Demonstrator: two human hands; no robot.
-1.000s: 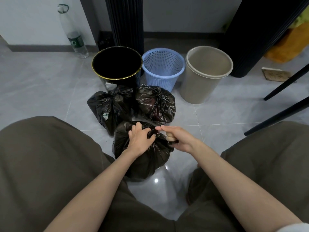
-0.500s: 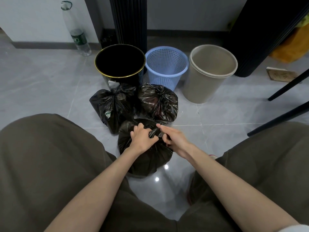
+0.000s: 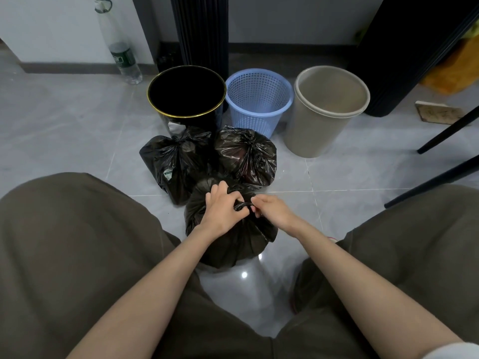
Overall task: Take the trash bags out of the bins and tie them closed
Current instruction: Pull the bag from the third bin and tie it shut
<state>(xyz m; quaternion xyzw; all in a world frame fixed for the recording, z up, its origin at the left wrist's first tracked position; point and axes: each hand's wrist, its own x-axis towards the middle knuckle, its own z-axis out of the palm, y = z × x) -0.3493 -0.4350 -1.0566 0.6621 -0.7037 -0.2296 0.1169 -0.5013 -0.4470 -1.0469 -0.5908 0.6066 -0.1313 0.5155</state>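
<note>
Three black trash bags lie on the grey tile floor between my knees and the bins. The nearest bag (image 3: 233,242) has its gathered neck pinched between my left hand (image 3: 223,208) and my right hand (image 3: 272,209), both shut on the twisted plastic at its top. Behind it sit two tied bags, the left one (image 3: 173,164) and the right one (image 3: 246,154). Further back stand a black bin with a gold rim (image 3: 186,97), a blue mesh basket (image 3: 259,97) and a beige bin (image 3: 329,110), none holding a bag.
A clear plastic bottle (image 3: 119,47) leans on the wall at the back left. A ribbed black column (image 3: 199,32) rises behind the bins and a big black cylinder (image 3: 414,47) at the right. Two black legs (image 3: 440,174) slant in from the right.
My hands have drawn closer together on the nearest bag's neck, the right hand sliding left toward the left hand. The view has shifted slightly.
</note>
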